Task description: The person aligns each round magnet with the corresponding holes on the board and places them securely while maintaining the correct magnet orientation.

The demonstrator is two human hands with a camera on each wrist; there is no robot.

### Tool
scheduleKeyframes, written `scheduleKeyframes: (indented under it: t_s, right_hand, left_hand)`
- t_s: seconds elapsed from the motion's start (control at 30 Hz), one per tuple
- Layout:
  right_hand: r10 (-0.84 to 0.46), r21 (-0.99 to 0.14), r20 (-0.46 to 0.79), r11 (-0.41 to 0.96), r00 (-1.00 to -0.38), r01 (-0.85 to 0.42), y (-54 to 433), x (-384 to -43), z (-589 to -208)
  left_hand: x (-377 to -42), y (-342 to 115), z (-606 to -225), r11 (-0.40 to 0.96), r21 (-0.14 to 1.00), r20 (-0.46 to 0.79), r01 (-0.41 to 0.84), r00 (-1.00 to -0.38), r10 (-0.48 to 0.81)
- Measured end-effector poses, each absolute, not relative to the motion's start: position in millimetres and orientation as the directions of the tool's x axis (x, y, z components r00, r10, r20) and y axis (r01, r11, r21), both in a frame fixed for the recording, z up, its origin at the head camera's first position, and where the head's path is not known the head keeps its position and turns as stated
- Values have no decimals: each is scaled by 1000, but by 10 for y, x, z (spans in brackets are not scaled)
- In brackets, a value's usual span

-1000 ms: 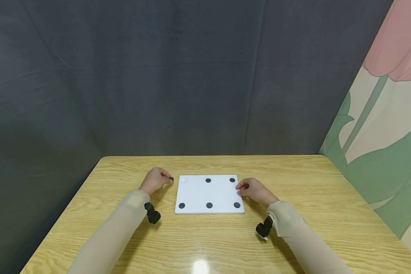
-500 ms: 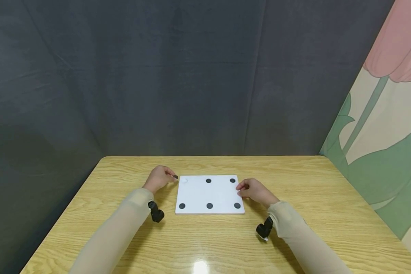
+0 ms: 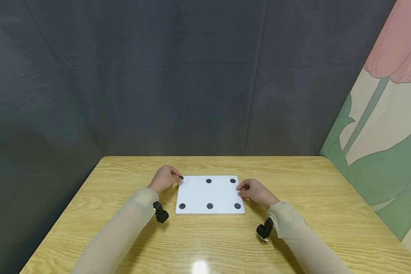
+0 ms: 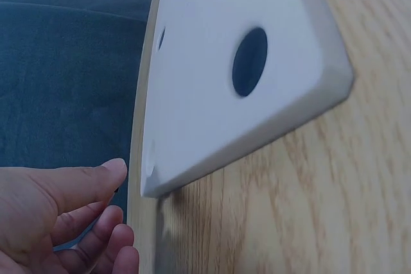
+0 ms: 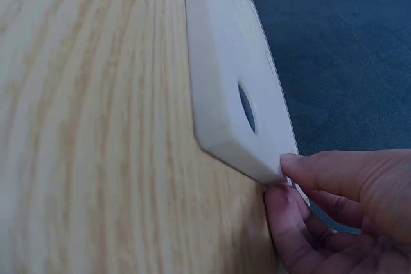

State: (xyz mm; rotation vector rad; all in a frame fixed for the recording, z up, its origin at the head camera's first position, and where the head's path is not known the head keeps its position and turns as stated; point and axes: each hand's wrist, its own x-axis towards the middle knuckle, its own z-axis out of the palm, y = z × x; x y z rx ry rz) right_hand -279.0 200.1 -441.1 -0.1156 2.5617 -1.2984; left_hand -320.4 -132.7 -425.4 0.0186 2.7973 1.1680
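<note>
A white rectangular board [image 3: 196,193] lies flat on the table, with black discs set in round recesses; one is the front-left disc [image 4: 250,62]. The recess [image 3: 185,181] at its back-left corner holds no disc. Between thumb and finger my left hand [image 3: 163,178] pinches a small black disc [image 3: 181,177], just above that corner. The left wrist view mostly hides this disc behind the thumb. At the board's right edge, my right hand [image 3: 255,191] grips the rim, thumb [image 5: 302,168] on top and curled fingers against the side.
The wood-grain table [image 3: 287,175] extends around the board on all sides. A dark curtain [image 3: 178,83] hangs behind and to the left. On the right stands a wall with a tulip picture [image 3: 380,160]. A black camera sits on each wrist.
My left hand has moved right with the black disc, from beside the board to over its back-left corner. My right hand has stayed at the right edge.
</note>
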Motion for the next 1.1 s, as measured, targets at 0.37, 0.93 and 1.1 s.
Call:
scheduleKeyframes:
  t_s: [0.37, 0.93, 1.1]
  right_hand:
    - [-174, -793, -199, 607, -964, 54, 2004, -2800, -4439]
    - [-159, -788, -225, 610, -961, 84, 1998, -2812, -4439]
    - [-156, -789, -229, 608, -961, 89, 1998, -2809, -4444]
  left_hand:
    - [-3191, -1231, -4255, 698, 714, -120, -58, -992, 41]
    - [-3191, -1174, -4285, 698, 713, -129, -69, -991, 35]
    - [-3206, -1173, -4330, 701, 712, -119, -51, -992, 48]
